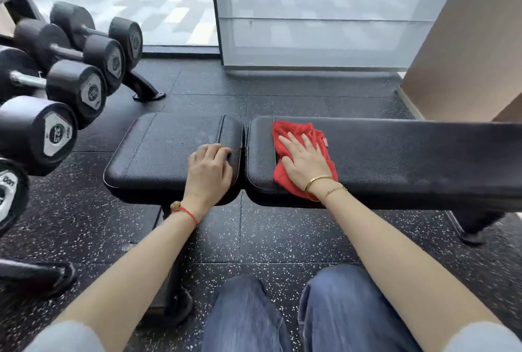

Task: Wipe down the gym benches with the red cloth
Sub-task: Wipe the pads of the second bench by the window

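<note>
A black padded gym bench lies across the view in two parts: a short seat pad (158,154) on the left and a long back pad (409,159) on the right, with a narrow gap between them. The red cloth (293,131) is bunched on the left end of the long pad. My right hand (305,159) lies flat on the cloth with straight, spread fingers, pressing it onto the pad. My left hand (210,171) rests on the right end of the seat pad, its fingers curled over the edge by the gap.
A rack of black dumbbells (65,75) stands at the left, close to the seat pad. The bench's foot (474,230) sits at the right on speckled rubber flooring (254,238). A glass panel (324,12) and a beige wall (466,55) stand behind. My jeans-clad knees (296,315) are below.
</note>
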Demonstrator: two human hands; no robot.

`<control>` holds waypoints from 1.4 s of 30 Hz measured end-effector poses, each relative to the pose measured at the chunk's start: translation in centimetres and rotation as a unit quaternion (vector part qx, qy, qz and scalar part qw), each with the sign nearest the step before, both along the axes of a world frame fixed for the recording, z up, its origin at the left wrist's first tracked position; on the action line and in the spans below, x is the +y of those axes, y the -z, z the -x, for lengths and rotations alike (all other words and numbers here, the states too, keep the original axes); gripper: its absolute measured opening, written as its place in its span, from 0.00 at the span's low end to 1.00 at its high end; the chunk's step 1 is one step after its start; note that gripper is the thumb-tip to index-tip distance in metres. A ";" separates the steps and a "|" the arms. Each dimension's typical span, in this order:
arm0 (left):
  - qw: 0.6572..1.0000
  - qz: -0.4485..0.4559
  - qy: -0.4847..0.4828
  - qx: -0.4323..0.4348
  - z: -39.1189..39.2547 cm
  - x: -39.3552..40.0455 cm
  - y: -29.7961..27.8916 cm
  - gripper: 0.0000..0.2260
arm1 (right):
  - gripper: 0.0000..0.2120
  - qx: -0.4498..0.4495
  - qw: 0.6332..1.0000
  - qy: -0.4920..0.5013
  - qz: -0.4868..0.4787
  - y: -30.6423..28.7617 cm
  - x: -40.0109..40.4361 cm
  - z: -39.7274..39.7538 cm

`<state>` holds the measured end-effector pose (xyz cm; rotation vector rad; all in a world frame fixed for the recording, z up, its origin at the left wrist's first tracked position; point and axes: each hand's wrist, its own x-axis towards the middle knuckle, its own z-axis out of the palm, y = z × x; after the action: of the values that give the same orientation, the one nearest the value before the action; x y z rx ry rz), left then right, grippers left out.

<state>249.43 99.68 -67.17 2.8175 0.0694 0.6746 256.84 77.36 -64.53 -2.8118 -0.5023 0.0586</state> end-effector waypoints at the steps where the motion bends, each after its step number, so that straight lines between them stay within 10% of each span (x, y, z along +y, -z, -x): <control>1: 1.000 -0.001 0.001 -0.003 0.0 -0.1 0.2 0.13 | 0.25 0.004 1.000 0.013 0.004 -0.1 0.6 -0.6; 21: 0.999 -0.017 -0.012 -0.039 -0.3 0.4 1.8 0.15 | 0.26 -0.070 0.987 -0.140 0.024 0.5 4.6 1.1; 31: 0.999 0.001 -0.015 -0.047 -0.1 0.1 1.6 0.14 | 0.25 -0.019 0.999 0.045 0.013 -0.2 0.4 -3.8; 42: 0.998 0.065 -0.014 -0.005 -0.9 -3.7 -0.2 0.14 | 0.26 -0.077 0.995 -0.056 -0.010 0.6 -3.8 2.8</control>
<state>250.28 96.01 -66.98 2.6931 0.1465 0.6640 254.03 73.58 -65.16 -2.7806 -0.6914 -0.1391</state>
